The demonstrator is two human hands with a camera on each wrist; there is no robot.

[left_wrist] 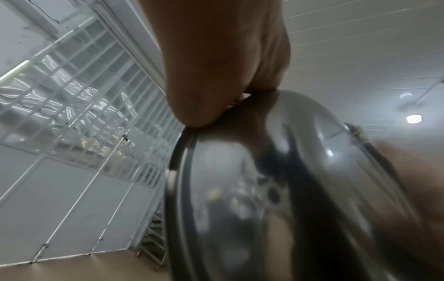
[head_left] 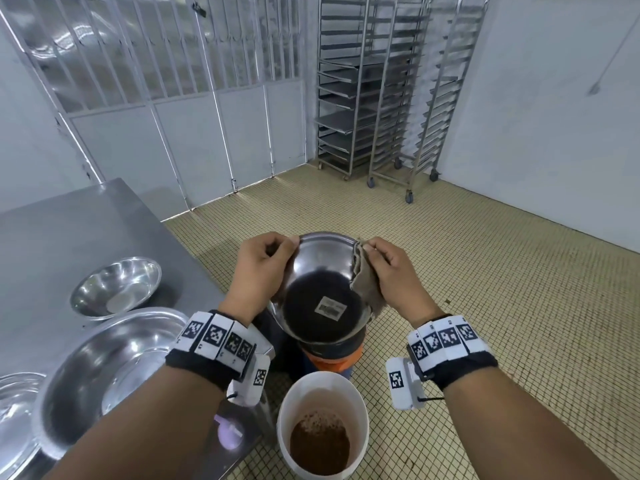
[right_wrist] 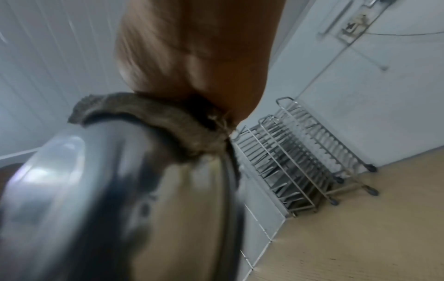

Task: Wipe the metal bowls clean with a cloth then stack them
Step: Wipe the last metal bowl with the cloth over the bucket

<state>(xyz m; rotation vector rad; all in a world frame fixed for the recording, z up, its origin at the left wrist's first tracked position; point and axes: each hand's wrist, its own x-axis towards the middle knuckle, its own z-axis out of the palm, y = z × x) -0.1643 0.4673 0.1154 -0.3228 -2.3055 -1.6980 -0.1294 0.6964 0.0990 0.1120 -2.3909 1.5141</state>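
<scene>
Bowl [head_left: 323, 289] held by both hands, cloth [head_left: 367, 282] right.

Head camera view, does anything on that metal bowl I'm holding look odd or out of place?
Yes. The round metal bowl, gripped by the left hand and wiped by the right hand with a beige cloth, has a white barcode sticker on its underside.

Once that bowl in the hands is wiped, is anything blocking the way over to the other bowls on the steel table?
Nothing visible does. The shiny round metal bowl is held over the floor by the left hand and the right hand, which presses a brown cloth on its rim. The large steel bowl sits unobstructed to its left.
</scene>
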